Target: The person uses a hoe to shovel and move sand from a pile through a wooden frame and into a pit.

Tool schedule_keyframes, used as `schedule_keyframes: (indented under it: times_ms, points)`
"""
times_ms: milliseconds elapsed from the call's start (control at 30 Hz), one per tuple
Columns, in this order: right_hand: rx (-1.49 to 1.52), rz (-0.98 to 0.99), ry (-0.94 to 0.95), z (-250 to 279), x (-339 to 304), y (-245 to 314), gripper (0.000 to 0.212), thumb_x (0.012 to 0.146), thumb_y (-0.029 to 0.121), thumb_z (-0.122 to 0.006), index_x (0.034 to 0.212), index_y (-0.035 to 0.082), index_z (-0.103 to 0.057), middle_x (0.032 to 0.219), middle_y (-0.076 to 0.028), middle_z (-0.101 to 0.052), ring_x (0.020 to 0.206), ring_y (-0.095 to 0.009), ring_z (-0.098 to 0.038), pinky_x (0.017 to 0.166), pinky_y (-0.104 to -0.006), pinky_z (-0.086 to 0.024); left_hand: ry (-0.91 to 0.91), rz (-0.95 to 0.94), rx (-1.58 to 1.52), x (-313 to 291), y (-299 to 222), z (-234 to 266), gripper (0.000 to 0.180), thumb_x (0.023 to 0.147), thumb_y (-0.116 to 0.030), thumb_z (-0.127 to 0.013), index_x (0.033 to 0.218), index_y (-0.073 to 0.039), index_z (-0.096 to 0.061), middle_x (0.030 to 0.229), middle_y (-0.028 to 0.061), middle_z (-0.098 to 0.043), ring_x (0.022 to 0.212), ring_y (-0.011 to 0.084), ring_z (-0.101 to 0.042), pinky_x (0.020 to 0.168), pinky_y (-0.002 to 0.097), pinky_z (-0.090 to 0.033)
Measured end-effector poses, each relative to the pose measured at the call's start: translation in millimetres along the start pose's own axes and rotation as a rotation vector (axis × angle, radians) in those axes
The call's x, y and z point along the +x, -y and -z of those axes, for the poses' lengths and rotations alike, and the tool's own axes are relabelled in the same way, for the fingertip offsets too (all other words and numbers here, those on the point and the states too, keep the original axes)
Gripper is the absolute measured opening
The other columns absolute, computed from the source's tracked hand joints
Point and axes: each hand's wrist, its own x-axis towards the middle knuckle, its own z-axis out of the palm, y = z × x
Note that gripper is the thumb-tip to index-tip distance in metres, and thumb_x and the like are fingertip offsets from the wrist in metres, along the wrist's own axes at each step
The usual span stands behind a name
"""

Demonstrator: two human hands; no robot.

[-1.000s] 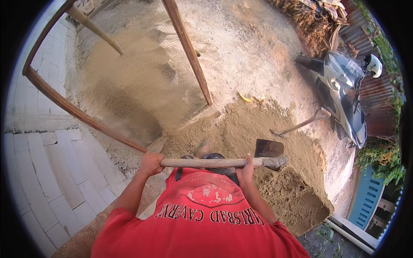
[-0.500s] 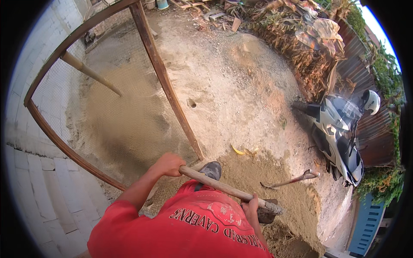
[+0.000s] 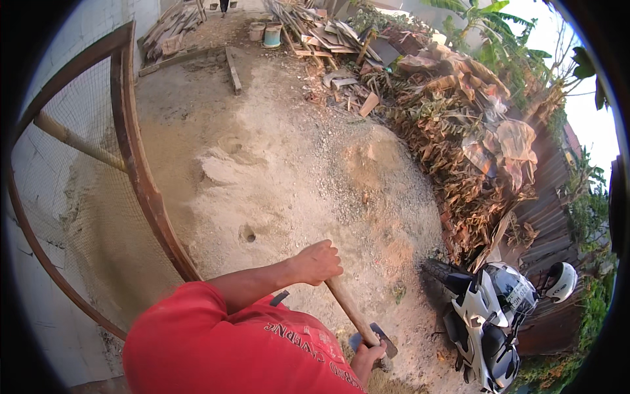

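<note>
A hoe with a thick wooden handle (image 3: 351, 305) slants across in front of me, down to the right. My left hand (image 3: 317, 262) is closed round the handle's upper end. Lower down, my right hand (image 3: 367, 358) grips the handle near its metal end. The dark metal blade (image 3: 384, 338) shows just above the right hand, partly behind the handle. At left leans a wire-mesh screen in a wooden frame (image 3: 146, 174), with a pole (image 3: 79, 141) behind it. Sandy ground (image 3: 289, 223) with a small hole (image 3: 247, 233) lies ahead of my left arm.
A white and black motorcycle (image 3: 482, 322) stands at right, a white helmet (image 3: 560, 282) on it. Dry leaves and rubbish (image 3: 459, 144) are heaped before a corrugated metal fence (image 3: 551, 210). Buckets (image 3: 272, 36) and scrap boards (image 3: 335, 39) lie at the back. A pale wall (image 3: 65, 46) runs along the left.
My view has swung up and right. The screen now sits farther left. The hoe has turned steeper, and my left arm reaches across to the right. Both hands keep their hold.
</note>
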Motion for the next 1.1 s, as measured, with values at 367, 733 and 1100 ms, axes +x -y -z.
schedule_keyframes:
  times_ms: [367,733,1100]
  points:
    - [-0.457,-0.092,-0.049,-343.6,250.7,20.7,0.023,0.094,0.022,-0.055,0.100,0.000,-0.057,0.085,-0.011,-0.062,0.068,-0.025,-0.062,0.064,-0.0381,-0.055,-0.182,0.281,-1.112,179.8,269.3,-48.8,0.043,0.092,-0.043,-0.064,0.121,-0.010,-0.068,0.119,0.0104,-0.068,0.110,0.0286,-0.063,0.095,0.0388,-0.050]
    - [-1.657,-0.467,0.643,-685.9,444.0,-165.3,0.016,0.092,0.014,-0.058,0.095,-0.002,-0.057,0.071,-0.012,-0.059,0.056,-0.025,-0.061,0.053,-0.0402,-0.055,0.937,1.838,-1.212,-119.9,322.1,-337.4,0.046,0.091,-0.045,-0.062,0.120,-0.011,-0.069,0.104,0.0070,-0.074,0.076,0.0215,-0.066,0.068,0.0425,-0.054]
    - [-2.633,0.105,1.103,-1011.7,316.0,-357.1,0.038,0.078,0.025,-0.073,0.098,-0.007,-0.071,0.081,-0.022,-0.071,0.075,-0.030,-0.071,0.067,-0.0428,-0.055,0.455,1.370,-0.602,-6.9,704.9,-427.5,0.023,0.074,-0.018,-0.060,0.079,-0.002,-0.075,0.086,0.0228,-0.071,0.084,0.0390,-0.071,0.074,0.0483,-0.056]
